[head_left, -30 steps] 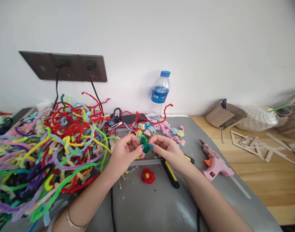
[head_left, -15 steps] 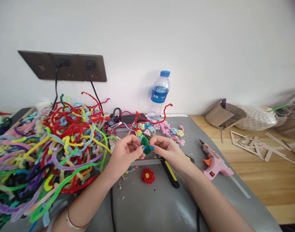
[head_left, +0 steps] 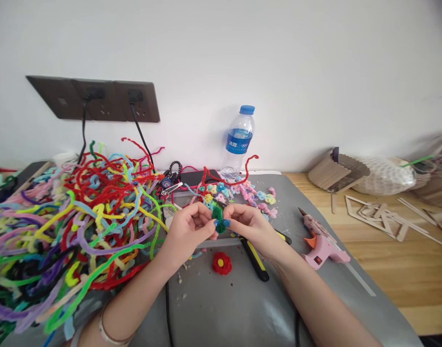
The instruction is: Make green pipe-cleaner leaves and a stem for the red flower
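My left hand (head_left: pixel 187 231) and my right hand (head_left: pixel 250 225) meet above the grey mat (head_left: pixel 235 308), both pinching a small green pipe-cleaner piece (head_left: pixel 217 212) between thumb and fingertips. The piece is bent into a small loop shape and partly hidden by my fingers. A finished red pipe-cleaner flower (head_left: pixel 221 263) with a yellow centre lies on the mat just below my hands. A black and yellow cutter (head_left: pixel 255 260) lies under my right wrist.
A large tangle of coloured pipe cleaners (head_left: pixel 69 226) fills the left side. Small pastel flowers (head_left: pixel 251 193) lie behind my hands, near a water bottle (head_left: pixel 238 142). A pink glue gun (head_left: pixel 320 243) rests at right. Wooden sticks (head_left: pixel 383 217) lie on the table beyond.
My thumbs have shifted slightly on the green piece, pressing it closer together. Nothing else has moved.
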The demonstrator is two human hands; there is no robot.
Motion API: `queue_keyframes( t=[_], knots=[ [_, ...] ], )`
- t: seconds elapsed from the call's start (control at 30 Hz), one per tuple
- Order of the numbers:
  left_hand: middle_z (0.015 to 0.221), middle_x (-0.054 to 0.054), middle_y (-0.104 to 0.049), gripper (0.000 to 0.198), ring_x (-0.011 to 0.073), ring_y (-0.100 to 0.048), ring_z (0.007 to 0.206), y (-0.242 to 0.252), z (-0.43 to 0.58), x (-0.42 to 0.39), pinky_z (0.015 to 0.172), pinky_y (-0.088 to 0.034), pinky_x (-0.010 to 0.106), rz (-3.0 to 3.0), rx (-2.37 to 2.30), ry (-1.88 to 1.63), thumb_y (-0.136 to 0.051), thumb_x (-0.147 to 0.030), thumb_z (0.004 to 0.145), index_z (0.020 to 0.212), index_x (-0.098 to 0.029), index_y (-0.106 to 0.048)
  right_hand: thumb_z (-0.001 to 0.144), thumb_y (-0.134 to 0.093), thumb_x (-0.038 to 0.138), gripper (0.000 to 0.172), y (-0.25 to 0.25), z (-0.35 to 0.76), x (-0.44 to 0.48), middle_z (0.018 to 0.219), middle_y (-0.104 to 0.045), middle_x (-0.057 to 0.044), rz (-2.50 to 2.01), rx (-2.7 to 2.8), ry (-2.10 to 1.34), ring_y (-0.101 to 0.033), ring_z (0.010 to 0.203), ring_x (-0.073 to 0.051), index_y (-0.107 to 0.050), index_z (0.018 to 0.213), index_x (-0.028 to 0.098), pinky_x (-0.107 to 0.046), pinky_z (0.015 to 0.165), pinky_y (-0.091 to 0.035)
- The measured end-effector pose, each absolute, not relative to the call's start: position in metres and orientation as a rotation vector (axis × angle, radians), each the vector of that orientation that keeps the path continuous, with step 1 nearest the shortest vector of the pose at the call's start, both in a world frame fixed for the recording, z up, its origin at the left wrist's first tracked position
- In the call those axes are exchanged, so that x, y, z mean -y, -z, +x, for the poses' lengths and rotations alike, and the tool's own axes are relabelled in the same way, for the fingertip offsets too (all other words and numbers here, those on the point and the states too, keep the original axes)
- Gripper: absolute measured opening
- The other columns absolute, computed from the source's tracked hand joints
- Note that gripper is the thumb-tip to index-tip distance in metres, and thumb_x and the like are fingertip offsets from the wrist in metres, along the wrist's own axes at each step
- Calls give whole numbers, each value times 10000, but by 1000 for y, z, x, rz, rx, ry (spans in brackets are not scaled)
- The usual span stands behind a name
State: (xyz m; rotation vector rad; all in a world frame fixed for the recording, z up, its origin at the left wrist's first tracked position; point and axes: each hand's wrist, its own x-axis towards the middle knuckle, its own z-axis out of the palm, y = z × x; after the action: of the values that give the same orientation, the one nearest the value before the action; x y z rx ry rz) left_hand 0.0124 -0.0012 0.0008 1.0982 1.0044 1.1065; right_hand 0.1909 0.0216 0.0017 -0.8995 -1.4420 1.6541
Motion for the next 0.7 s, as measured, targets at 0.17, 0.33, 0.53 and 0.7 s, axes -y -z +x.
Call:
queue_keyframes(
  t=[0.17,0.33,0.53,0.7],
  knots=[
    [599,-46,-623,188,107,-635,527,-1,12,1,540,-553,219,1109,-1008,-1101,-760,-227,718,724,-183,-577,756,-820,414,308,-2,191,-22,701,-601,9,-889,1452,-1650,-579,679,-154,-604,728,196,-285,682,-503],
    [598,-46,-620,200,114,-635,527,0,13,0,543,-555,232,1117,-1015,-1100,-764,-254,718,725,-188,-575,752,-816,437,322,-1,190,-22,697,-605,6,-899,1464,-1637,-587,680,-161,-598,726,201,-293,679,-509],
    [579,-38,-628,233,114,-629,517,-3,13,1,539,-552,228,1102,-1009,-1098,-776,-286,706,713,-190,-565,754,-817,423,314,-1,191,-23,699,-609,7,-894,1453,-1637,-582,675,-154,-601,727,197,-285,677,-502],
    [582,-37,-631,225,117,-639,525,-4,13,2,550,-559,230,1094,-1005,-1105,-774,-293,717,728,-191,-573,754,-819,417,305,-1,191,-22,702,-601,10,-914,1439,-1618,-568,670,-151,-607,735,199,-282,679,-497]
  ],
)
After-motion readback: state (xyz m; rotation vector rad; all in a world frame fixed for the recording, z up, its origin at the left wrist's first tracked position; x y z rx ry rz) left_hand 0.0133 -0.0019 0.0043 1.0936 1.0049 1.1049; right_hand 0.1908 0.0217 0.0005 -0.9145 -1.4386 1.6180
